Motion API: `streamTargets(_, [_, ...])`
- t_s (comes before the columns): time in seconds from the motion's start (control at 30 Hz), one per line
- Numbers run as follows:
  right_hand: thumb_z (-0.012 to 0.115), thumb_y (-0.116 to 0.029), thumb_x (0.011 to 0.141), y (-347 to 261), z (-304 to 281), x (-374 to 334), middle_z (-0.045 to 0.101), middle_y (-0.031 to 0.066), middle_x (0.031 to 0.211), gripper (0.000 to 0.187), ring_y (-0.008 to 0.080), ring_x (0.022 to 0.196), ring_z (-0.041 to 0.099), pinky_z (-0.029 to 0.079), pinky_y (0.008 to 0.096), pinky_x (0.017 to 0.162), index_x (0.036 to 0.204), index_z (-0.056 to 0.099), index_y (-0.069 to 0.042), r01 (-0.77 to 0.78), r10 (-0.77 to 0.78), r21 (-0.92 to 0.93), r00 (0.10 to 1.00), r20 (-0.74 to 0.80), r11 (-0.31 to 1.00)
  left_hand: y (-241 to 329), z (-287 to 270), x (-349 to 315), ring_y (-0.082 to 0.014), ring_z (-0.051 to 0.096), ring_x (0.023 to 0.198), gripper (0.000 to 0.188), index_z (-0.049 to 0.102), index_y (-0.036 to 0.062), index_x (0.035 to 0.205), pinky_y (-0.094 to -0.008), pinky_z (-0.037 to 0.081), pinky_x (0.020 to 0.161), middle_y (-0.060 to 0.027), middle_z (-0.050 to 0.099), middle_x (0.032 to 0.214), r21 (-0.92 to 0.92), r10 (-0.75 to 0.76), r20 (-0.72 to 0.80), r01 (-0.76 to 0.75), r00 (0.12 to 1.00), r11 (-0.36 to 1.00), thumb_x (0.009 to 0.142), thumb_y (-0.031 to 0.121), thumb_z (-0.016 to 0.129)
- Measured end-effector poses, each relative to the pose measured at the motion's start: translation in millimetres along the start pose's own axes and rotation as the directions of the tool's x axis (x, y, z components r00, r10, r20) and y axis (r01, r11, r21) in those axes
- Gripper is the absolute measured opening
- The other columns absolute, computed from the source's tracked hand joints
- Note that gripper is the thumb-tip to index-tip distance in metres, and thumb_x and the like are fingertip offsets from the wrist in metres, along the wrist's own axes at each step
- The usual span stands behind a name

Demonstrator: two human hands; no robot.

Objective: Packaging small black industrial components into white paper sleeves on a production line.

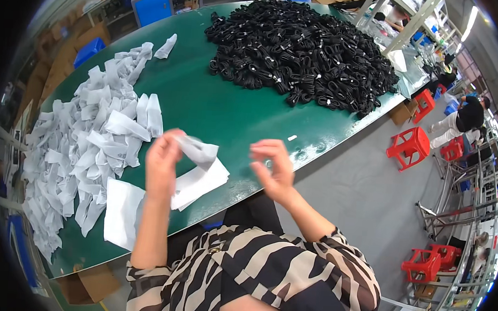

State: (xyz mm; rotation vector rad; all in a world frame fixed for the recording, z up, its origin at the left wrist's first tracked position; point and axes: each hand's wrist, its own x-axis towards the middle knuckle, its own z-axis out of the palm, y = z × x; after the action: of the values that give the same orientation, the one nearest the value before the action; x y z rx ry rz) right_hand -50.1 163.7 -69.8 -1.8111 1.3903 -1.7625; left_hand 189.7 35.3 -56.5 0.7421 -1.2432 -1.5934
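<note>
My left hand (163, 155) is closed on one end of a small white translucent bag (199, 150), which looks greyish as if something dark lies inside. My right hand (275, 167) hovers to the right of it, fingers apart and holding nothing. Beneath the bag lies a stack of flat white bags (202, 184) near the table's front edge. Another flat white stack (123, 213) sits by my left forearm. A wide heap of white wrapped packets (92, 130) covers the table's left side. At the far right rises a large pile of black bundled cables (305, 51).
The green table (179, 90) has a long front edge running up to the right. Red stools (410, 148) and a metal cart (448, 214) stand on the grey floor. A blue cabinet (152, 8) is behind the table, and people work at the far right.
</note>
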Motion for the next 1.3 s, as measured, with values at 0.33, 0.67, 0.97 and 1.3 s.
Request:
streamTargets(0.33, [0.055, -0.032, 0.096, 168.3, -80.8, -302.4, 0.070, 0.0126, 0.071, 0.034, 0.0237, 0.065, 0.070, 0.054, 0.0373, 0.061, 0.085, 0.071, -0.004, -0.820, 0.886, -0.441, 0.451, -0.104, 0.366, 71.4, -9.5, -9.6, -0.0280, 0.061, 0.109, 0.029, 0.060, -0.0001, 0.122, -0.0368, 0.046, 0.097, -0.0154, 0.062, 0.125, 0.828, 0.578, 0.131, -0.410, 0.805, 0.382, 0.094, 0.007, 0.060])
streamTargets(0.67, [0.064, -0.032, 0.087, 229.2, -36.5, -353.6, 0.073, 0.0219, 0.091, 0.032, 0.0335, 0.083, 0.070, 0.055, 0.0459, 0.074, 0.096, 0.075, -0.003, -0.723, 0.723, -0.055, 0.690, -0.005, 0.689, -20.8, -10.1, -40.9, -0.0478, 0.035, 0.136, 0.100, 0.037, -0.0019, 0.146, -0.0550, 0.030, 0.113, -0.0274, 0.038, 0.148, 0.902, -0.045, 0.396, -0.380, 0.917, 0.205, 0.061, 0.015, 0.087])
streamTargets(0.97, [0.065, -0.033, 0.087, 296.3, -47.2, -222.1, 0.073, 0.0221, 0.091, 0.033, 0.0333, 0.083, 0.070, 0.054, 0.0462, 0.074, 0.094, 0.075, -0.002, -0.785, 0.798, 0.157, 0.573, -0.187, 0.600, -86.8, -40.5, -24.2, -0.0201, 0.062, 0.118, 0.034, 0.062, 0.0161, 0.133, -0.0375, 0.043, 0.096, 0.0036, 0.065, 0.131, 0.814, 0.130, 0.565, -0.525, 0.814, -0.248, 0.101, 0.023, 0.055])
streamTargets(1.3, [0.066, -0.034, 0.086, 265.7, -96.1, -209.6, 0.073, 0.0223, 0.092, 0.033, 0.0331, 0.083, 0.069, 0.054, 0.0467, 0.074, 0.091, 0.075, -0.002, -0.847, 0.914, 0.342, 0.384, -0.135, 0.406, -66.1, -22.7, -35.2, -0.0327, 0.049, 0.132, 0.066, 0.053, 0.0076, 0.142, -0.0499, 0.037, 0.101, -0.0066, 0.055, 0.145, 0.873, -0.043, 0.476, -0.466, 0.879, 0.142, 0.090, 0.047, 0.061])
